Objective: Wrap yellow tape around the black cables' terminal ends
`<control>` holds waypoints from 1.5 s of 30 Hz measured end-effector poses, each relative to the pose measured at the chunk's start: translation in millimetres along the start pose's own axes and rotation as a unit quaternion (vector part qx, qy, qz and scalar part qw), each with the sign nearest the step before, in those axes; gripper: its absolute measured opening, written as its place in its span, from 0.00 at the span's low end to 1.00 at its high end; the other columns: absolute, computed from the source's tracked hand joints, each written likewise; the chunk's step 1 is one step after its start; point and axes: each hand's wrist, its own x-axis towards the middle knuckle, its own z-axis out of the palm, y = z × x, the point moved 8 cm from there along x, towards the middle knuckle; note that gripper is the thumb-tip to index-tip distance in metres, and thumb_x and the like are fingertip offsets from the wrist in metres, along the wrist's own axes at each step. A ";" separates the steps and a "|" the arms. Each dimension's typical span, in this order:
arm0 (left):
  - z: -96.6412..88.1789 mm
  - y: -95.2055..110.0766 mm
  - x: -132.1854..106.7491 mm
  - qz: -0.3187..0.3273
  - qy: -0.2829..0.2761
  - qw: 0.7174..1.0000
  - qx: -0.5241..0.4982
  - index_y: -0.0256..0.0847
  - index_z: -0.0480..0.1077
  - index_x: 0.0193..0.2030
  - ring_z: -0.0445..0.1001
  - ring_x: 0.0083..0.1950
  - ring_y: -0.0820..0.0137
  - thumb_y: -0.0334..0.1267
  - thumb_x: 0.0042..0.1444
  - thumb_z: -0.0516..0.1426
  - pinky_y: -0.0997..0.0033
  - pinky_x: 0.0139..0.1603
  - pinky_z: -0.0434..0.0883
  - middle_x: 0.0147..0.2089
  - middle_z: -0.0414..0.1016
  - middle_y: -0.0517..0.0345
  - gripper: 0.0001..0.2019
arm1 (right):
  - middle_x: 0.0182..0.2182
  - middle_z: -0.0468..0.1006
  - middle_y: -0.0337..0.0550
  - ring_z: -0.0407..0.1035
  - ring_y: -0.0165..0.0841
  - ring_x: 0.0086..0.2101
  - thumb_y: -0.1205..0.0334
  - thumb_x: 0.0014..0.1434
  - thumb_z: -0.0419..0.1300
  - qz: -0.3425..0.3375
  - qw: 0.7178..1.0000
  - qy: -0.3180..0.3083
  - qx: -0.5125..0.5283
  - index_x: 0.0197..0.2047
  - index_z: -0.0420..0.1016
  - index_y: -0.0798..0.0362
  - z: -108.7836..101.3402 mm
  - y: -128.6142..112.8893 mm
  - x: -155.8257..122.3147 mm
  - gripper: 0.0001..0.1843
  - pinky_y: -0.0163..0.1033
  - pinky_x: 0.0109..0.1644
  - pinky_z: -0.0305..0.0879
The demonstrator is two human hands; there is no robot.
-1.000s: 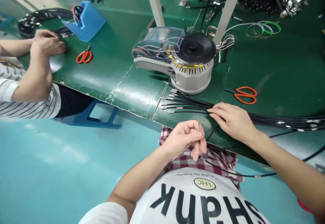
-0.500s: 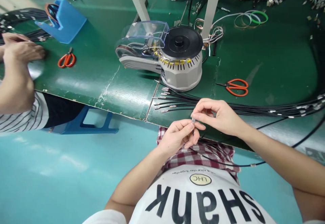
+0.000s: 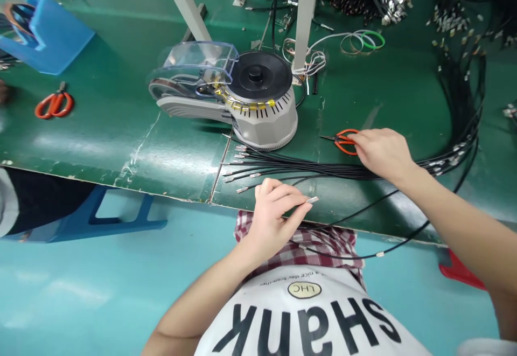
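My left hand (image 3: 274, 210) is closed in a pinch on the metal-tipped end of a thin black cable (image 3: 347, 217), just over the near edge of the green table (image 3: 121, 130). My right hand (image 3: 382, 151) rests on the orange scissors (image 3: 343, 141), its fingers curled over the handles. Between the two hands lies a bundle of black cables with metal terminals (image 3: 291, 168), their tips pointing left.
A grey tape dispenser with a clear cover (image 3: 238, 95) stands just behind the bundle. A second pair of orange scissors (image 3: 54, 104) and a blue holder (image 3: 44, 33) lie far left. More cable heaps (image 3: 456, 76) fill the back right. A blue stool (image 3: 100, 216) stands under the table's left.
My right hand left my left hand and reached right onto the orange scissors. My left hand kept its cable end. The view shifted right, so the co-worker's hands are almost out of sight.
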 end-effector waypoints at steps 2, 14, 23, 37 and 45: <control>9.7 1.1 -0.1 0.009 -0.024 1.000 -0.002 0.44 0.80 0.42 0.74 0.43 0.65 0.38 0.65 0.60 0.56 0.56 0.61 0.39 0.81 0.56 0.06 | 0.42 0.80 0.51 0.74 0.44 0.41 0.64 0.67 0.51 0.009 1.000 -0.003 -0.007 0.57 0.76 0.55 -5.8 -4.4 1.2 0.19 0.44 0.40 0.61; 19.4 -10.6 -1.9 -0.022 -0.040 0.995 -0.092 0.44 0.80 0.45 0.71 0.35 0.70 0.38 0.66 0.60 0.62 0.51 0.65 0.33 0.76 0.58 0.07 | 0.32 0.77 0.39 0.68 0.35 0.31 0.39 0.58 0.63 -0.135 0.946 -0.145 0.255 0.35 0.70 0.49 -73.1 -83.3 -37.8 0.21 0.41 0.38 0.56; 23.0 -6.1 -5.5 0.041 -0.051 0.995 -0.081 0.41 0.77 0.44 0.71 0.38 0.69 0.36 0.65 0.60 0.61 0.51 0.67 0.35 0.76 0.56 0.04 | 0.18 0.70 0.35 0.60 0.33 0.23 0.45 0.57 0.66 -0.170 0.936 -0.211 0.223 0.23 0.68 0.48 -67.3 -85.1 -42.1 0.20 0.43 0.34 0.51; 23.8 3.7 -6.6 0.103 -0.034 0.992 -0.068 0.41 0.76 0.42 0.71 0.36 0.70 0.33 0.65 0.60 0.61 0.50 0.66 0.34 0.77 0.59 0.02 | 0.17 0.70 0.38 0.61 0.36 0.26 0.44 0.60 0.61 -0.192 0.916 -0.303 0.181 0.24 0.71 0.49 -68.2 -92.9 -39.5 0.20 0.39 0.32 0.45; 23.5 5.8 -9.8 0.129 -0.010 0.988 -0.085 0.41 0.76 0.44 0.72 0.37 0.70 0.29 0.62 0.63 0.59 0.50 0.67 0.35 0.78 0.60 0.05 | 0.17 0.68 0.38 0.59 0.35 0.26 0.43 0.60 0.61 -0.173 0.905 -0.338 0.192 0.23 0.68 0.49 -64.4 -96.3 -43.2 0.22 0.38 0.32 0.44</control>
